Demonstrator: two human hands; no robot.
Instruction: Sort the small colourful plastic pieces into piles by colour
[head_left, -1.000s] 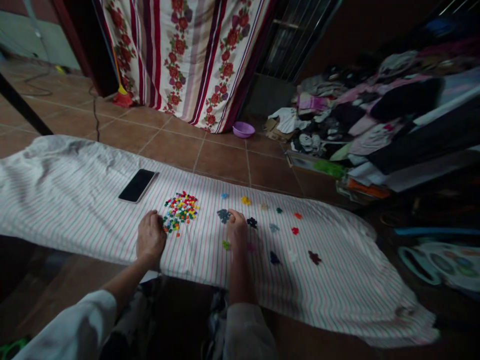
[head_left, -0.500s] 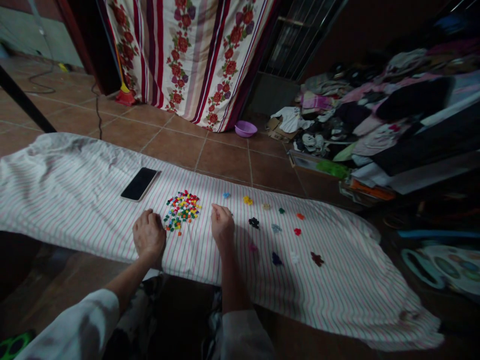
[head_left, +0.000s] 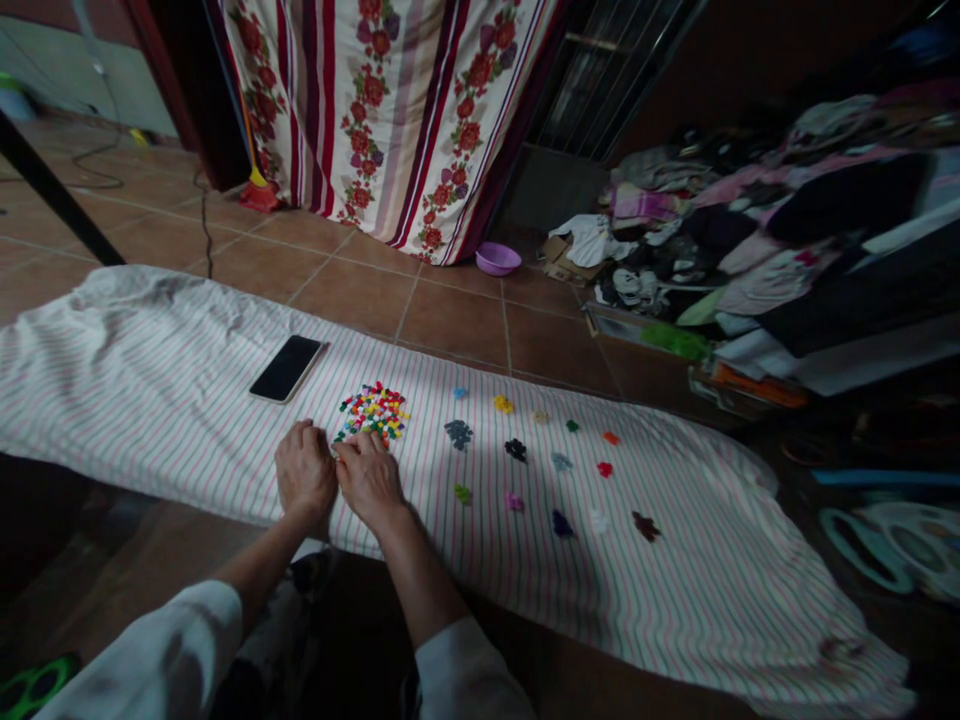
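Note:
A pile of small multicoloured pieces [head_left: 375,408], too small to name, lies on the striped cloth [head_left: 720,560]. At its near left edge my left hand [head_left: 306,468] rests on the cloth with curled fingers; anything inside is hidden. My right hand [head_left: 369,480] is beside it, over the pile's near edge, its bent fingers close to my left thumb. What its fingertips hold cannot be made out. Right of the pile are single-colour clusters, including grey pieces [head_left: 459,434], black pieces [head_left: 516,449], yellow pieces [head_left: 502,403], lime green pieces [head_left: 462,494] and brown pieces [head_left: 645,525].
A phone [head_left: 287,368] lies on the cloth left of the pile. Beyond the cloth's far edge, a purple basin [head_left: 498,259] and a red broom [head_left: 259,193] stand on the tiled floor near a flowered curtain [head_left: 360,110]. Heaped clothes [head_left: 720,220] fill the right side.
My right hand has moved left from among the clusters to the pile's near edge, uncovering the grey and lime green clusters. My left hand stays in place. The view has shifted slightly.

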